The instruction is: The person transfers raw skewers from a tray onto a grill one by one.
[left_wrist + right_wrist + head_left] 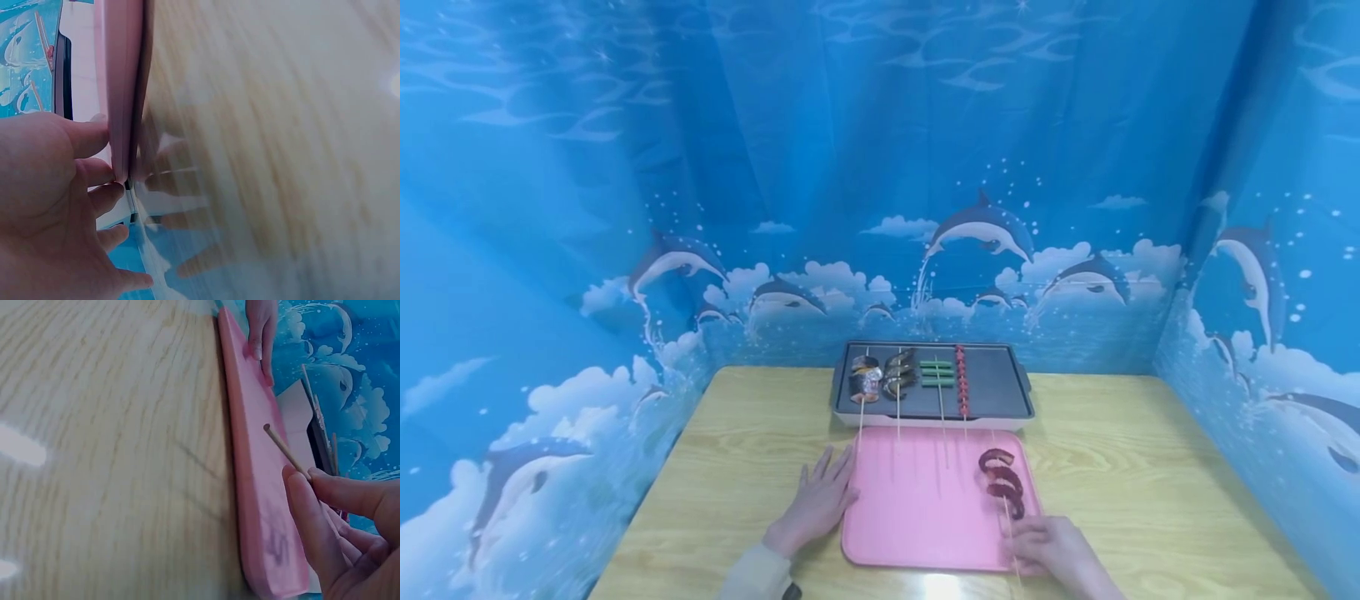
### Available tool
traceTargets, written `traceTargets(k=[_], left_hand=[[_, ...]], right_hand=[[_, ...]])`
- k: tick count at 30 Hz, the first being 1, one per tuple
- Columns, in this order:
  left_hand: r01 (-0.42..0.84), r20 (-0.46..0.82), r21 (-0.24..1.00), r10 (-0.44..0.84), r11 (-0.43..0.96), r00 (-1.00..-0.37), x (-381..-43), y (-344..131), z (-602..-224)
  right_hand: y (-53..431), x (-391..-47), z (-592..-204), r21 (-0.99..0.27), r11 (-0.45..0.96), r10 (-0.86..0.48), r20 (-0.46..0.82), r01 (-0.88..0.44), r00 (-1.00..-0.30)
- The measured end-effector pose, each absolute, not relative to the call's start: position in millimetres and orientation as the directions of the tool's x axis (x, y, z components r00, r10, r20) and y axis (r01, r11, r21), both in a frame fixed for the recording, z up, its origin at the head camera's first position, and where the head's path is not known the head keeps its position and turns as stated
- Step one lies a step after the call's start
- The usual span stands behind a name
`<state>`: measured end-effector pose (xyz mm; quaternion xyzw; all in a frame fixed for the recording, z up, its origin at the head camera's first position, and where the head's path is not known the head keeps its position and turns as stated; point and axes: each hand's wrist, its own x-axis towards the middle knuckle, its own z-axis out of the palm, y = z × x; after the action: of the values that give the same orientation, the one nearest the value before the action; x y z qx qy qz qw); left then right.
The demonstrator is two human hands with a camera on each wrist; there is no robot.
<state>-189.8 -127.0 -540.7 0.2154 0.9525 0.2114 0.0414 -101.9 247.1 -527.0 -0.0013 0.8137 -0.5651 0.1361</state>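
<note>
My right hand (1052, 546) pinches the bare lower stick of a skewer (1006, 482) threaded with dark red, curled pieces. Those pieces are over the right part of a pink tray (917, 525). In the right wrist view, thumb and fingers close on the thin wooden stick (286, 452), whose end sticks out past them. At the tray's left edge is my left hand (818, 504), its fingers spread. The left wrist view has its thumb and index finger touching the tray's rim (125, 94).
Behind the tray stands a dark grill pan (1000, 387). Across it lie a skewer of fish-like chunks (865, 383), one of dark curled pieces (898, 375), a green one (937, 381) and a thin red one (962, 383). Their sticks jut over the tray. Wooden table (1120, 467) surrounds them.
</note>
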Motion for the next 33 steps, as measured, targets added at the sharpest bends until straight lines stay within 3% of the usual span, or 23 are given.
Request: traceTargets(k=[9, 22, 33], left_hand=[[0.388, 0.011, 0.415, 0.422, 0.823, -0.906, -189, -130, -543], [0.393, 0.018, 0.423, 0.427, 0.816, -0.904, -192, -131, -547], [0.378, 0.001, 0.440, 0.420, 0.814, -0.907, -191, -129, -545]], right_hand=[[256, -113, -495, -0.935, 0.334, -0.109, -0.165, 0.120, -0.980], [261, -200, -459, -0.915, 0.387, -0.036, -0.140, 0.116, -0.989], [254, -250, -465, -0.873, 0.466, -0.002, -0.163, 0.143, -0.987]])
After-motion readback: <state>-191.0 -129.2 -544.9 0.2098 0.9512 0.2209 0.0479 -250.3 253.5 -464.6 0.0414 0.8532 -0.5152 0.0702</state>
